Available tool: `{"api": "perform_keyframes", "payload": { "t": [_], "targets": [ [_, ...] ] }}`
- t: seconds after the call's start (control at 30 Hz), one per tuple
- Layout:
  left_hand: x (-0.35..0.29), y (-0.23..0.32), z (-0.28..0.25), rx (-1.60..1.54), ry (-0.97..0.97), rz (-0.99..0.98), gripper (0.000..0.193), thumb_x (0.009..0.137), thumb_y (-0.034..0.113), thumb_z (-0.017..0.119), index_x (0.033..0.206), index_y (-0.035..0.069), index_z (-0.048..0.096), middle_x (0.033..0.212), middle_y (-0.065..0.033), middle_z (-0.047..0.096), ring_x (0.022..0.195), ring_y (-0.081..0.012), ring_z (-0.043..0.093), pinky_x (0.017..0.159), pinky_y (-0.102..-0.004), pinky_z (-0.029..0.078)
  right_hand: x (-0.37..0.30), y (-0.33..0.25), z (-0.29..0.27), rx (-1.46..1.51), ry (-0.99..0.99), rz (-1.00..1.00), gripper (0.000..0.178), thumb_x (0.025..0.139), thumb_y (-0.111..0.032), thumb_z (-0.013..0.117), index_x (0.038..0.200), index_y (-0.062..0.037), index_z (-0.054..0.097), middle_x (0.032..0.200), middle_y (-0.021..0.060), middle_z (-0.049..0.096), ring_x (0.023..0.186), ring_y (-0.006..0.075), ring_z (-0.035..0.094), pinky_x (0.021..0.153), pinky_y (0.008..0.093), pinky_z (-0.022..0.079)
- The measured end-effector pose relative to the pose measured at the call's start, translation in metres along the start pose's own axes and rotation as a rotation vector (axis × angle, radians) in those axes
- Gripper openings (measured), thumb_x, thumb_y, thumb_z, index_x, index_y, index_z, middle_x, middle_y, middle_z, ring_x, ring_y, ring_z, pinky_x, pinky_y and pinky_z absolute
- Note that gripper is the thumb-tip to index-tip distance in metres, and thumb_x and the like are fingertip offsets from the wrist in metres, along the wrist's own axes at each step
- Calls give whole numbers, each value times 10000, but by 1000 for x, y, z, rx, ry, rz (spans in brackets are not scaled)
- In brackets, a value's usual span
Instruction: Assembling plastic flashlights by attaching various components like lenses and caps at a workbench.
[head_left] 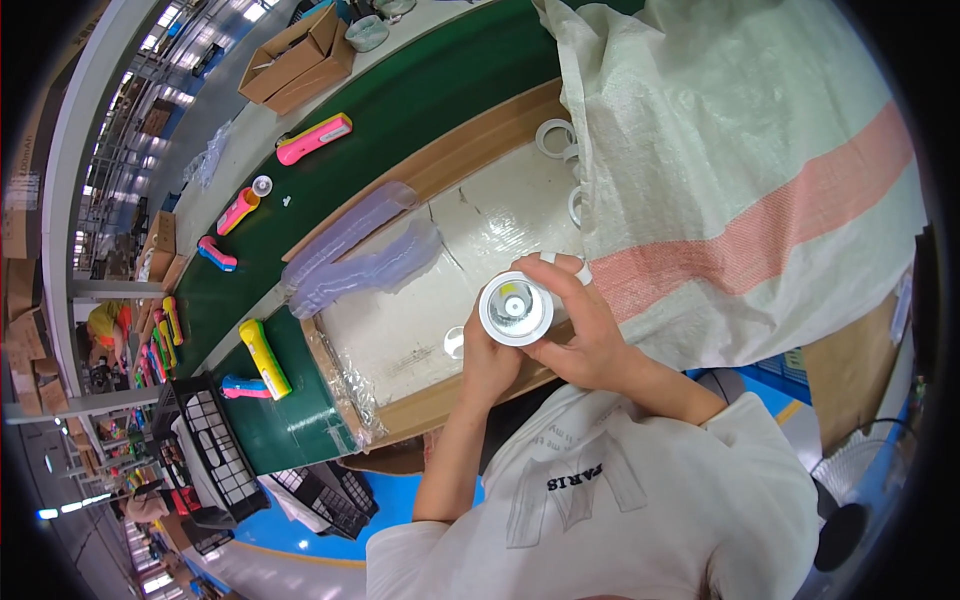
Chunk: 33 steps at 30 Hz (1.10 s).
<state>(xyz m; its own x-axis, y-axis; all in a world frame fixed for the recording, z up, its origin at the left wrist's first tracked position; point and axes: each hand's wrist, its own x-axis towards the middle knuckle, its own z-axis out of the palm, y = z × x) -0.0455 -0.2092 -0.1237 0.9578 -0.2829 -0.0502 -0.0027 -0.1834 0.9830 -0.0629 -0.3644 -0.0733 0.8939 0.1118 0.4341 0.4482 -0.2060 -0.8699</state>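
Observation:
Both of my hands hold a round flashlight head (515, 309) with a white rim and a shiny reflector facing up. My left hand (487, 368) closes around its left and lower side. My right hand (592, 335) grips the right side, thumb near the rim. A white ring (584, 273) shows at the right hand's fingers; how it is held is partly hidden. Below the hands lies a shallow cardboard tray (480, 215), with a clear round disc (454, 343) on its bottom. Two long stacks of bluish clear discs (345, 235) lie at its left.
White rings (553, 138) lie beside a large white woven sack (720, 180) with a red stripe, covering the tray's right side. Pink, yellow and blue flashlights (264, 358) lie along the green belt (420, 95). An open carton (297, 62) stands behind; black crates (215, 445) are at lower left.

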Motion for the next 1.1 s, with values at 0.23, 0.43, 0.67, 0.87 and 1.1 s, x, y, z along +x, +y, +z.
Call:
{"api": "perform_keyframes", "payload": {
  "t": [0.23,0.43,0.67,0.87,1.1],
  "targets": [
    [1,1,1,51,1,11,435,788,-76,544,1218,-10,528,1170,-129,612,1117,-234,569,946,-323,433,0,8,-1,-14,9,3,733,685,4,726,1350,-41,422,1267,179,475,1100,325,521,854,349,479],
    [2,-9,-4,-73,-1,-104,497,784,-50,607,1263,9,487,1153,-73,589,1069,-160,546,934,-291,422,22,13,-24,192,-135,161,700,710,3,714,1343,-4,416,1242,176,535,1173,318,509,991,398,414],
    [103,16,-55,-74,-43,-105,414,879,129,660,1235,25,475,998,-53,589,922,-125,562,811,-266,460,103,95,-34,-1212,-162,20,329,779,-139,687,1036,35,577,1006,236,570,995,366,563,885,406,464],
    [133,44,-81,125,360,201,507,881,133,624,1331,-16,442,1116,-205,624,982,-247,643,797,-317,517,116,147,-46,-1492,-240,104,313,812,-253,670,992,0,629,1094,227,579,918,379,605,858,409,492],
    [34,22,-109,846,-223,321,387,710,16,647,1094,68,636,885,-123,621,848,-325,591,781,-410,503,107,97,-37,-788,-179,-110,257,791,-162,698,996,-32,614,1203,225,549,1050,379,549,888,417,465]
  ]
}}
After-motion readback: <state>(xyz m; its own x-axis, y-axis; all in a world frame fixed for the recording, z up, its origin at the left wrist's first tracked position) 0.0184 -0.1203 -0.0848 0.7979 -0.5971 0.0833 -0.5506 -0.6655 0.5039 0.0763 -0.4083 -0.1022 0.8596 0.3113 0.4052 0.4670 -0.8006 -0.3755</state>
